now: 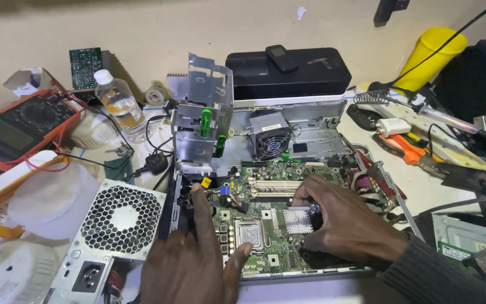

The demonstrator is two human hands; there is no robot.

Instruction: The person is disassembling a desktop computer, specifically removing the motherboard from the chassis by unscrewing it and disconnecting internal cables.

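Note:
An opened desktop computer case lies in front of me with its green motherboard (265,186) exposed. My left hand (189,259) rests on the board's left side, index finger stretched up to a yellow connector (206,182) among wires, thumb beside the empty processor socket (248,232). My right hand (341,219) lies over the board's right part, fingers curled around a small finned silver heatsink (298,220). A raised metal drive cage (203,121) with green clips stands behind, next to a black cooling fan (271,141).
A grey power supply (113,236) with a honeycomb grille lies at left. Behind it are an orange multimeter (21,126), a water bottle (120,104), a tape roll and a loose circuit board. A black box, yellow cup (430,56), orange pliers (406,147) and cables crowd the right.

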